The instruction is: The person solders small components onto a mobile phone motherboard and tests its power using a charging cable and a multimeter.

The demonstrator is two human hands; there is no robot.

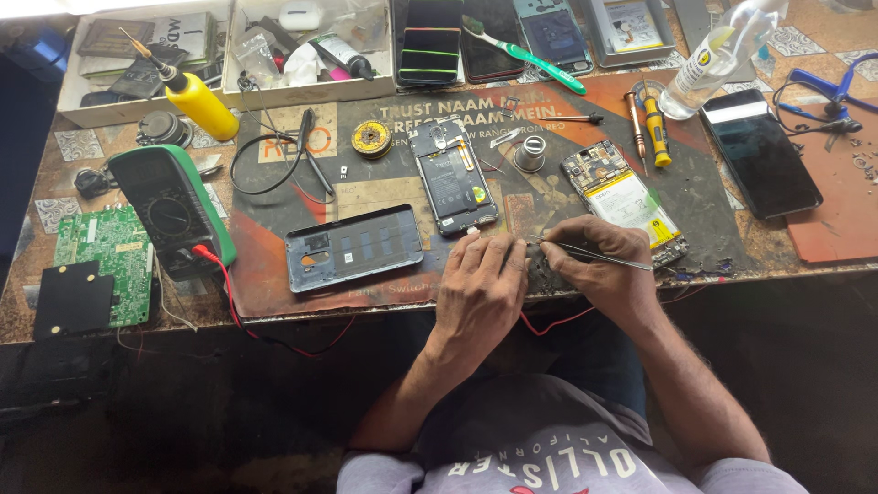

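- Step in hand, as I judge it: fine work on a small dark part [541,261] at the lower centre of the frame, on the worktop [823,233] edge.
- Left hand [480,293] lies flat, fingers pressing beside the part; its grip is spread, holding nothing.
- Right hand [599,261] pinches metal tweezers [590,253], tips toward the part.
- Opened phone [453,176] lies just above.
- The next move calls for steady tips and a firm brace.
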